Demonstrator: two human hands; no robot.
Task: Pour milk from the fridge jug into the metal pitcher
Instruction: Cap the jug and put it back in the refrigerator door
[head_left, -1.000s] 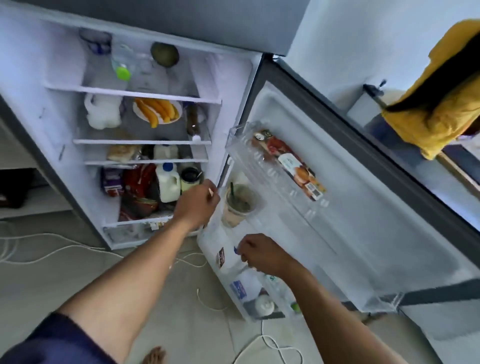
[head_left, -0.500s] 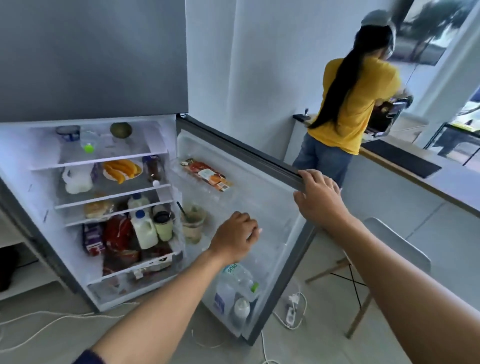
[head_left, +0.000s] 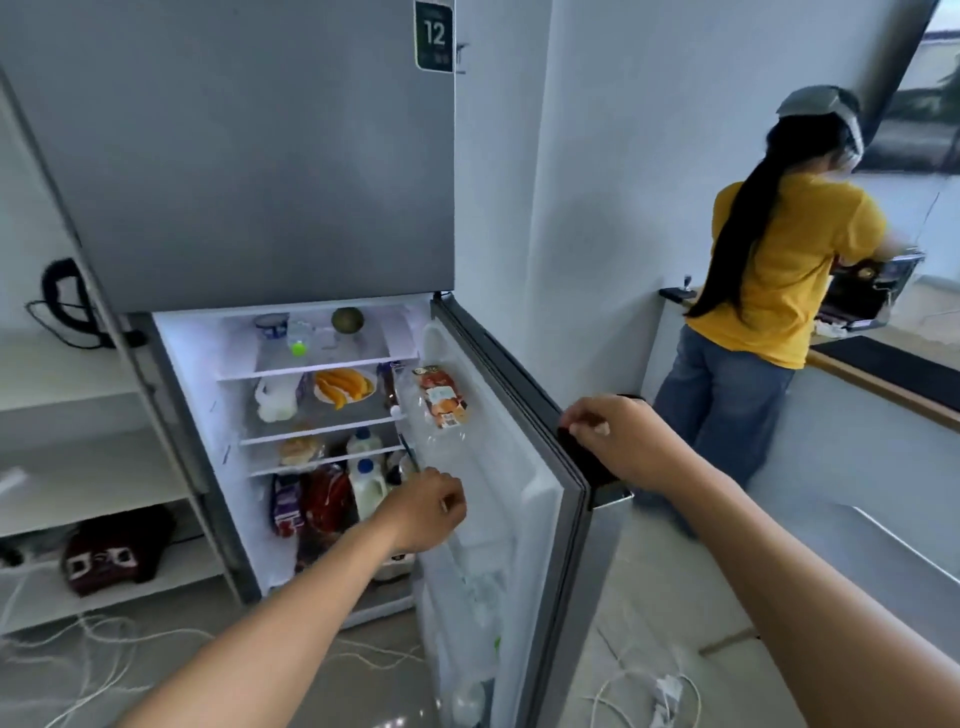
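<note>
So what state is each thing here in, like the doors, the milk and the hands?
fridge door, open
freezer door, shut
milk jug, upright on shelf, cap on
right hand, grips fridge door edge
left hand, fingers curled, at the fridge opening

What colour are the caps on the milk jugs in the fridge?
Blue caps on both milk jugs; the head view shows them.

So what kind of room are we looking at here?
Most likely a home kitchen: an open fridge stocked with food and a milk jug, and a counter where another person stands working.
</note>
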